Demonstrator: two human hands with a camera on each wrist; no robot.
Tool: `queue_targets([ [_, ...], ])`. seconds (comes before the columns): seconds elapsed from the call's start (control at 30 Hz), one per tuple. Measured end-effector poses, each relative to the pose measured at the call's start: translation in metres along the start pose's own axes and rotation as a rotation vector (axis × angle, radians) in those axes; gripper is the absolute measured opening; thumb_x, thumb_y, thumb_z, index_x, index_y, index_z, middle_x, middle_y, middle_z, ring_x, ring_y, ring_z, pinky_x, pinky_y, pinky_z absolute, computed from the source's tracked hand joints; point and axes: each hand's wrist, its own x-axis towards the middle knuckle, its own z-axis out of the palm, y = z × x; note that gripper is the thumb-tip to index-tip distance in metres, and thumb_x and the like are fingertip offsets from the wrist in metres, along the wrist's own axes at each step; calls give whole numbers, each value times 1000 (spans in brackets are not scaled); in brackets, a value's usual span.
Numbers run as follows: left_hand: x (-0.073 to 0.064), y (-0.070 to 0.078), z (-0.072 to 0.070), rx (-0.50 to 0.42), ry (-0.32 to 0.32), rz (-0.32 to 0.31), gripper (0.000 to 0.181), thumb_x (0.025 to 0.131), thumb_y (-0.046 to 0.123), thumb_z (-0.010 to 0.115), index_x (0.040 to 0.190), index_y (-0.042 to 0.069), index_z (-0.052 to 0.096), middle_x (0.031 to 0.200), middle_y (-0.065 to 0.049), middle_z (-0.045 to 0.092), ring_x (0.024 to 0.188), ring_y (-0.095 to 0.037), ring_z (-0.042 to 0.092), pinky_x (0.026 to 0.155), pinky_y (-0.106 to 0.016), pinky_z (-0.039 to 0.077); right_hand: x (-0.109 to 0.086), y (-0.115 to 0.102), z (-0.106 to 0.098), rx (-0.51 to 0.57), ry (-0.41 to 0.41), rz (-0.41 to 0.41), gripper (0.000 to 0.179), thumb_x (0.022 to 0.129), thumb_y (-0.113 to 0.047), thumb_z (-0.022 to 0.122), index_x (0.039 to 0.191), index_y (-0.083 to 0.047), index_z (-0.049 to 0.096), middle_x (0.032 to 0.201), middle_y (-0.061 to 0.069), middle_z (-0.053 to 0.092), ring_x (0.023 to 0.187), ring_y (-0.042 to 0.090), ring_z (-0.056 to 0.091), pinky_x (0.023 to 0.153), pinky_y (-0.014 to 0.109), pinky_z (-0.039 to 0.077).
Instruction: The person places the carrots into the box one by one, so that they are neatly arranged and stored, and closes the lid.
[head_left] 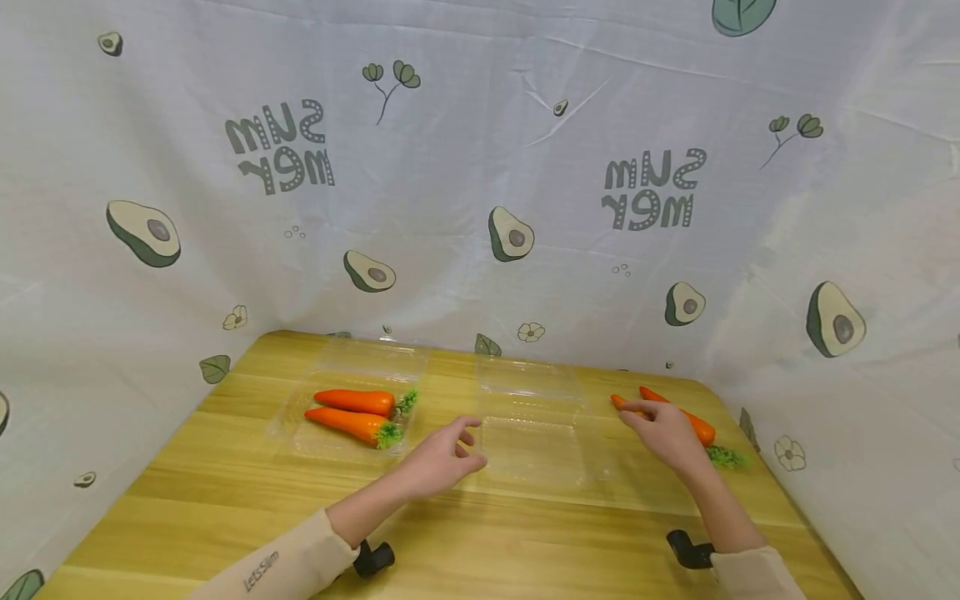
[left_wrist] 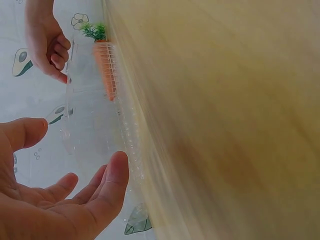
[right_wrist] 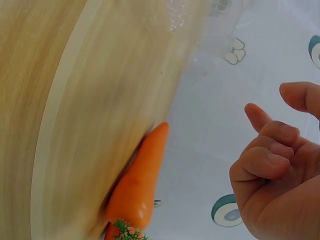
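Note:
My left hand (head_left: 441,458) hovers at the left side of a clear plastic clamshell box (head_left: 534,446), thumb and fingers spread and holding nothing. That box stands with its lid (head_left: 528,377) folded back. Over at the right, my right hand (head_left: 663,429) is above two orange carrots, its index finger and thumb apart and the other fingers bent. One carrot (right_wrist: 140,180) with a green leafy top lies on the table below it; the second carrot (head_left: 617,401) is mostly hidden by the hand. Nothing is between the right fingers in the right wrist view.
A second clear clamshell box (head_left: 375,357), lid back, stands at the left with two carrots (head_left: 352,402) inside, green tops pointing right. A white printed curtain (head_left: 450,167) encloses the wooden table (head_left: 480,542) behind and at both sides. Black fittings (head_left: 375,560) sit at both wrists.

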Motion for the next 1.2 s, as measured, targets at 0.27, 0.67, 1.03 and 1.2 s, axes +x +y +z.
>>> queue_targets([
  [0.27,3,-4,1,0,-3,-9,59,97,30,68,149,13,46,125,-12,61,109,-27,63,87,-47,54,2,9,-3,-17,28,15,59,102,-45,56,138,1,59,130,30,58,82,26,53,64,32,39],
  [0.67,4,-6,1,-10,-16,-3,56,97,27,67,148,13,48,125,-14,61,107,-27,63,84,-45,54,7,17,-7,-57,6,24,63,103,-47,51,140,5,56,147,35,43,126,49,48,91,48,46],
  [1.03,7,-6,4,9,-2,-12,50,100,28,63,146,13,50,121,-9,63,103,-23,63,80,-41,53,7,25,-14,-25,-27,73,66,104,-49,48,144,4,51,153,35,35,136,55,34,105,64,35],
  [1.2,9,-6,6,31,6,13,42,104,25,56,143,11,52,118,-7,64,100,-21,63,79,-41,52,8,27,-18,-20,-27,112,68,104,-50,46,144,4,50,152,38,33,135,56,34,107,64,34],
])
